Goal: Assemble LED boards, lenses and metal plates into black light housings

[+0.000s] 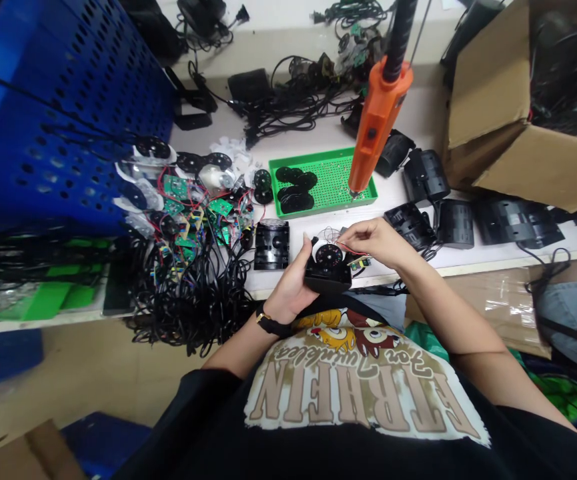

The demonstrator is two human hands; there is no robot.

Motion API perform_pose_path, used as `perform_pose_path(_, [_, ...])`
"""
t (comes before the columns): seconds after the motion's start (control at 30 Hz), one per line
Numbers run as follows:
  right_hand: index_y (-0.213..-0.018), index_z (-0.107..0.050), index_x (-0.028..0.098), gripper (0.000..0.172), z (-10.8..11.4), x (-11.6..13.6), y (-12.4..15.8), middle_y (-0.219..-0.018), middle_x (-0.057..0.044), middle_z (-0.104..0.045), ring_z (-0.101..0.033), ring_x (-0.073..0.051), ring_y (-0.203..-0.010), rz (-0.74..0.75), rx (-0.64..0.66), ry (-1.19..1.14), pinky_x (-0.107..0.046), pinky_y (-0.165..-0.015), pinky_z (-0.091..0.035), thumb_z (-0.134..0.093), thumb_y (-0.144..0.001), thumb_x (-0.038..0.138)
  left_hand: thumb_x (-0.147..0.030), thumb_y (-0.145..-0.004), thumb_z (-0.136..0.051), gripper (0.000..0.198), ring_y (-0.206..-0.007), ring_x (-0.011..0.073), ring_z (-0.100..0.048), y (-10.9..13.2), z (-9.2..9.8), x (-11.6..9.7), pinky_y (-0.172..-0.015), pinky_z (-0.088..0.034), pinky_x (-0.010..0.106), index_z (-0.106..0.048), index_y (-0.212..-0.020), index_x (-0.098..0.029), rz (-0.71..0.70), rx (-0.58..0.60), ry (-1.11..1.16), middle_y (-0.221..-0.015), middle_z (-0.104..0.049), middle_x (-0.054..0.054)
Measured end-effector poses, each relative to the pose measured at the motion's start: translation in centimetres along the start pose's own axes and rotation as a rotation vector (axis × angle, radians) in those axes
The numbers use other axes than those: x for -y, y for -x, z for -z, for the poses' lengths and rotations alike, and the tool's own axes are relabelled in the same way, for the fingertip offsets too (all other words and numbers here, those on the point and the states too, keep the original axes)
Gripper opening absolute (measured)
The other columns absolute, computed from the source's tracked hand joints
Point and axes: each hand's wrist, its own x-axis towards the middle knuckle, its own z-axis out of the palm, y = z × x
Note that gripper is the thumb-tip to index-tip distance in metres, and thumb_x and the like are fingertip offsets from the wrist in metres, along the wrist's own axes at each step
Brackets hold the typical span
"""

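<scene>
My left hand (291, 287) is wrapped around a black plastic housing (327, 270) with a round dark disc on top, held just above the table's front edge. My right hand (375, 239) pinches thin red wires (351, 248) at the top of that housing; a small green circuit board (361, 263) hangs beside it. A second black housing (271, 245) lies on the table just left of my left hand. An orange electric screwdriver (375, 127) hangs from above, its tip over a green tray (341, 183).
The green tray holds several black discs. A tangle of black cables, red wires and green boards (193, 267) covers the table's left. A blue perforated crate (53, 113) stands far left. Black housings (448, 217) lie right, beside an open cardboard box (508, 113).
</scene>
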Motion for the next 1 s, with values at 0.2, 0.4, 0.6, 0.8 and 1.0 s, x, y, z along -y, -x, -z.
perform_pose_path(0.2, [-0.074, -0.079, 0.015, 0.015, 0.2, 0.5, -0.2, -0.067, -0.002, -0.075, -0.063, -0.011, -0.061, 0.031, 0.019, 0.069, -0.025, -0.063, -0.050, -0.076, -0.063, 0.025, -0.056, -0.104, -0.044, 0.055, -0.096, 0.0296, -0.078, -0.3, 0.5, -0.1, -0.102, -0.057, 0.047, -0.072, -0.116, -0.011, 0.023, 0.044, 0.020, -0.092, -0.080, 0.012])
perform_pose_path(0.4, [-0.071, -0.078, 0.015, 0.013, 0.1, 1.1, 0.0, -0.066, -0.001, -0.074, -0.061, -0.010, -0.060, 0.047, 0.033, 0.090, -0.025, -0.062, -0.048, -0.073, -0.063, 0.023, -0.053, -0.106, -0.040, 0.054, -0.093, 0.0274, -0.078, -0.3, 0.2, -0.1, -0.103, -0.057, 0.046, -0.073, -0.099, -0.011, 0.001, 0.021, 0.023, -0.083, -0.079, 0.010])
perform_pose_path(0.6, [-0.070, -0.077, 0.015, 0.011, 0.0, 1.1, 0.1, -0.063, 0.000, -0.073, -0.059, -0.009, -0.057, 0.064, 0.043, 0.114, -0.024, -0.059, -0.046, -0.070, -0.063, 0.021, -0.041, -0.105, -0.049, 0.042, -0.080, 0.0221, -0.077, -0.2, -0.1, -0.2, -0.101, -0.057, 0.041, -0.074, -0.089, -0.011, 0.012, 0.014, 0.041, -0.077, -0.078, 0.008])
perform_pose_path(0.8, [-0.071, -0.076, 0.016, 0.011, 0.1, 1.3, 0.1, -0.063, 0.001, -0.072, -0.057, -0.009, -0.055, 0.091, 0.065, 0.145, -0.024, -0.058, -0.046, -0.068, -0.065, 0.019, -0.034, -0.103, -0.053, 0.031, -0.080, 0.0232, -0.078, -0.2, 0.3, -0.1, -0.101, -0.057, 0.046, -0.074, -0.093, -0.014, 0.002, -0.009, 0.039, -0.081, -0.078, 0.007])
perform_pose_path(1.0, [-0.072, -0.076, 0.015, 0.012, 0.2, 1.4, 0.2, -0.063, 0.001, -0.072, -0.056, -0.008, -0.055, 0.091, 0.079, 0.162, -0.023, -0.058, -0.046, -0.067, -0.065, 0.018, -0.033, -0.101, -0.054, 0.031, -0.091, 0.0291, -0.078, -0.4, 0.5, -0.2, -0.101, -0.057, 0.051, -0.073, -0.092, -0.011, 0.013, -0.015, 0.033, -0.085, -0.079, 0.012])
